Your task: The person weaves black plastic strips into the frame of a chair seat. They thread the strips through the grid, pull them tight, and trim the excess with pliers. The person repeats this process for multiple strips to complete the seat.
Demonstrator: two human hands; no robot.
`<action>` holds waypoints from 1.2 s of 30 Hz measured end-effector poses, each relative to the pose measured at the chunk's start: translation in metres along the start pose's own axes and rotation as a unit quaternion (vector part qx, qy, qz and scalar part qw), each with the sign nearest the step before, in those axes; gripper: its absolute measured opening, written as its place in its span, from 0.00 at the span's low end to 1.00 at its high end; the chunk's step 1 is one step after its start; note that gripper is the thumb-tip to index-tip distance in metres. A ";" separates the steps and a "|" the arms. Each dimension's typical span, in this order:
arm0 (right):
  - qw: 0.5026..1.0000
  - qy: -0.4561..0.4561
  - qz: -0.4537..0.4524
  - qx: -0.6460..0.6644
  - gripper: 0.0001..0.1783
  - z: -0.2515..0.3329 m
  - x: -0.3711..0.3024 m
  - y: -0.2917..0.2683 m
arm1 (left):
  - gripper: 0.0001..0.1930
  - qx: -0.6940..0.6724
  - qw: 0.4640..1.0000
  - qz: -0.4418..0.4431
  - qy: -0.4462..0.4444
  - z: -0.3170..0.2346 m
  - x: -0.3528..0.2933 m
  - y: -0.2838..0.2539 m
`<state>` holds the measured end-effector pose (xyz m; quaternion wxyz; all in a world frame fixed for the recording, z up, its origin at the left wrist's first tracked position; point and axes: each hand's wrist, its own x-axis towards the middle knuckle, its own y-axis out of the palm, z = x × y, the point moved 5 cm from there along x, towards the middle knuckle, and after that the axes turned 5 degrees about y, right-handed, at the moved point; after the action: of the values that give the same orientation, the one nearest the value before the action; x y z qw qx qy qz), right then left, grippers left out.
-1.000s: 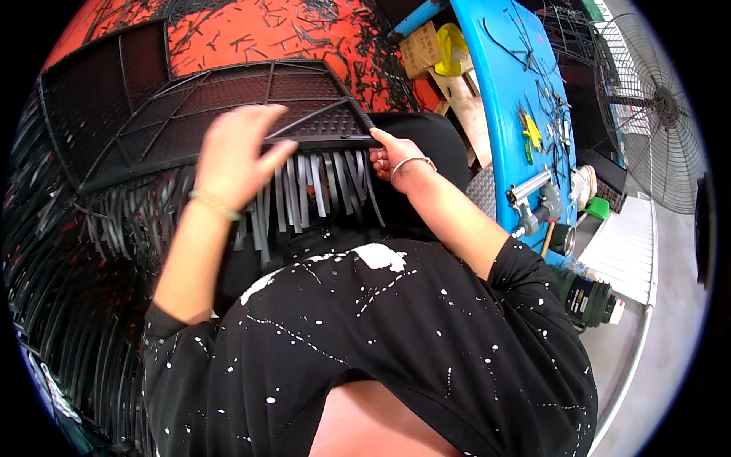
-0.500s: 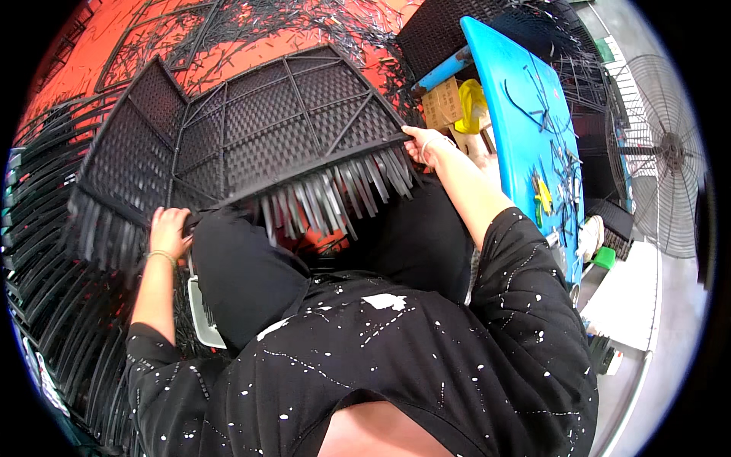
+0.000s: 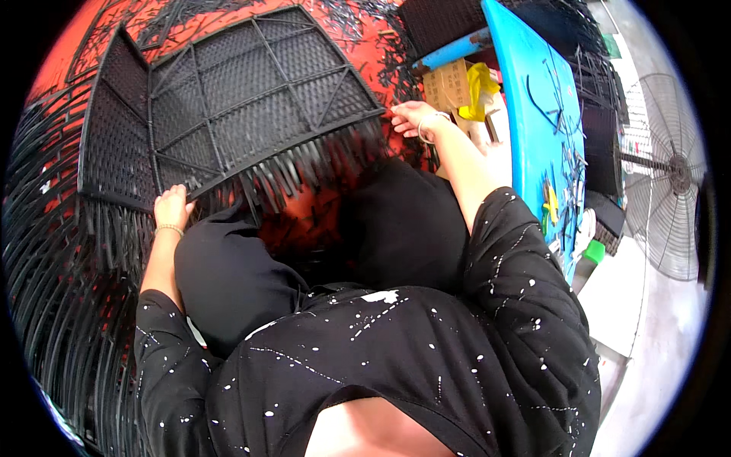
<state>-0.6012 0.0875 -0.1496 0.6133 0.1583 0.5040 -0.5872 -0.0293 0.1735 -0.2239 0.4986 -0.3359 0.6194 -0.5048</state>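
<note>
A black woven rattan panel [image 3: 244, 84] on a crossbarred frame leans in front of my knees, with a narrower side section on its left. Loose flat strips [image 3: 293, 164] hang in a fringe from its near edge. My left hand [image 3: 173, 206] is closed on that near edge, close to where the two sections meet. Just off the panel's right corner is my right hand [image 3: 413, 120], its fingers loosely apart and holding nothing that I can make out.
Curved black frames [image 3: 53, 282] are stacked on the left. Strip scraps [image 3: 346, 19] litter the red floor beyond the panel. To the right stands a blue table [image 3: 533, 107] bearing yellow-handled pliers [image 3: 550, 199]. Cardboard boxes [image 3: 448, 84], a yellow bag [image 3: 480, 91] and a large fan [image 3: 678, 175] are nearby.
The woven panel has shifted away from me and slightly left. My right hand has come off its right corner, while my left hand keeps its hold on the near edge.
</note>
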 end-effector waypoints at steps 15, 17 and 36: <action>0.948 -0.027 -0.247 0.197 0.20 -0.175 -0.260 -0.166 | 0.15 -0.300 0.923 0.141 -0.195 -0.008 -0.020 0.004; 0.923 0.010 -0.314 0.223 0.26 -0.218 -0.272 -0.195 | 0.15 -0.396 0.884 0.154 -0.198 -0.006 -0.029 0.022; 0.807 0.108 -0.374 0.445 0.39 -0.403 -0.293 -0.204 | 0.12 -0.682 0.644 0.101 -0.332 0.123 -0.052 0.108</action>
<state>-0.8968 0.5155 -0.0112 0.1502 0.2755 0.2706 -0.9101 0.1124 0.2140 -0.3126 0.3486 -0.6614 0.6116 0.2586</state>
